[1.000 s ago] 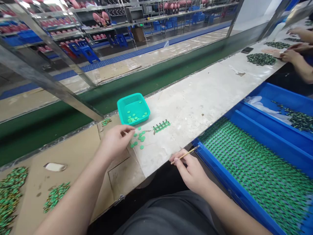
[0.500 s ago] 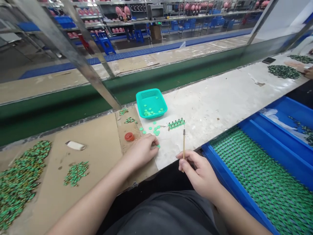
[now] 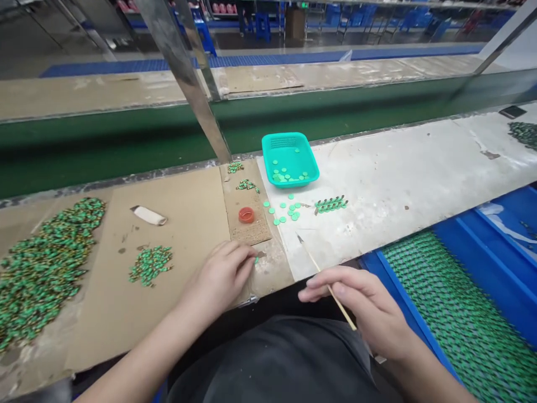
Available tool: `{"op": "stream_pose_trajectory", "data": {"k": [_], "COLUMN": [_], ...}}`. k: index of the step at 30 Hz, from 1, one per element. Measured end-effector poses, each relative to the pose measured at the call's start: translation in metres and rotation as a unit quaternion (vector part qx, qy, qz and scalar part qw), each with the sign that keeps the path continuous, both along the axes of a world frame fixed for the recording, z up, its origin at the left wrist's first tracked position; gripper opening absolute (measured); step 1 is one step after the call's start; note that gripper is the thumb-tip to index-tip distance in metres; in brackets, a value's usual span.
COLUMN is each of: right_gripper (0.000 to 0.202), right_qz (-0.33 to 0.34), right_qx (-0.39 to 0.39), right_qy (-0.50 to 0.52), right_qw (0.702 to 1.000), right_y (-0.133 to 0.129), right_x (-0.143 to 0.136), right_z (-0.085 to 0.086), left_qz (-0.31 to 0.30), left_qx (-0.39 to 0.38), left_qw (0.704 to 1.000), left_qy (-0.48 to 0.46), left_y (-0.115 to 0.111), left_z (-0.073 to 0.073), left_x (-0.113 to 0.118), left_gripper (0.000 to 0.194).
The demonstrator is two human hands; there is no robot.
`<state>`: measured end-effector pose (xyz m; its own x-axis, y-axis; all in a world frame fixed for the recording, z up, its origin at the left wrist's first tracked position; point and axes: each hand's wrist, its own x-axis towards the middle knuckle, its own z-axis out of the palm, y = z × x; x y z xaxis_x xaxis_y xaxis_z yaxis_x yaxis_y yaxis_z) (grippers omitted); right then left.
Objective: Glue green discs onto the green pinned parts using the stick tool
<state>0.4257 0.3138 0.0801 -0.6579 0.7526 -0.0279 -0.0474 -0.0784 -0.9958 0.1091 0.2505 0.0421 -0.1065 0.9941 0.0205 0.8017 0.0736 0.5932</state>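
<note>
My left hand [image 3: 222,274] is closed in a pinch over the table's front edge, with a small green disc [image 3: 257,261] at its fingertips. A thin wooden paintbrush [image 3: 311,256] rests in the fingers of my right hand [image 3: 361,299], its dark tip pointing up and left over the white surface. Several loose green discs [image 3: 292,210] lie beyond my hands, beside rows of green discs with small dark-topped pieces standing on them [image 3: 331,205]. A red cap-like cup [image 3: 246,215] sits on cardboard past my left hand. Behind the loose discs stands a turquoise basket [image 3: 314,168] holding more discs.
Small green-and-gold pieces form a large heap [image 3: 54,268] at left and a smaller pile [image 3: 151,265] on cardboard, near a white tube-like object [image 3: 149,215]. At right, below the table, a blue tray [image 3: 396,282] holds dense rows of green pieces. A metal post [image 3: 197,101] rises behind.
My left hand has drawn back toward the front edge with the disc, away from the loose discs. The brush has swung from upright to tilted left, away from the rows. The view has shifted.
</note>
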Motion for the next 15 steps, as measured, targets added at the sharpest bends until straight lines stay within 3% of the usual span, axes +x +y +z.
{"op": "stream_pose_trajectory", "data": {"k": [2,4,7,10,15], "right_gripper": [0.028,0.025,0.022,0.032,0.021], "right_qz": [-0.002,-0.036,-0.085,-0.077,-0.013], "right_qx": [-0.044,-0.018,0.128,0.266,0.363], "right_qy": [0.031,0.018,-0.055,-0.106,-0.177], "right_qw": [0.999,0.999,0.987,0.955,0.915], "right_y": [0.006,0.013,0.026,0.036,0.046], "right_x": [-0.010,-0.024,-0.047,-0.069,-0.087], "right_z": [0.008,0.010,0.006,-0.002,-0.013], "left_qz": [0.003,-0.008,-0.055,-0.096,-0.116], "left_qx": [0.056,0.120,0.182,0.192,0.191], "left_qw": [0.998,0.992,0.978,0.967,0.968], "left_qy": [0.014,0.035,0.091,0.135,0.116], "left_y": [-0.008,-0.017,-0.030,-0.038,-0.041], "left_z": [-0.007,-0.012,-0.018,-0.023,-0.030], "left_x": [0.001,0.002,0.002,0.000,-0.003], "left_gripper": [0.031,0.028,0.024,0.030,0.034]}}
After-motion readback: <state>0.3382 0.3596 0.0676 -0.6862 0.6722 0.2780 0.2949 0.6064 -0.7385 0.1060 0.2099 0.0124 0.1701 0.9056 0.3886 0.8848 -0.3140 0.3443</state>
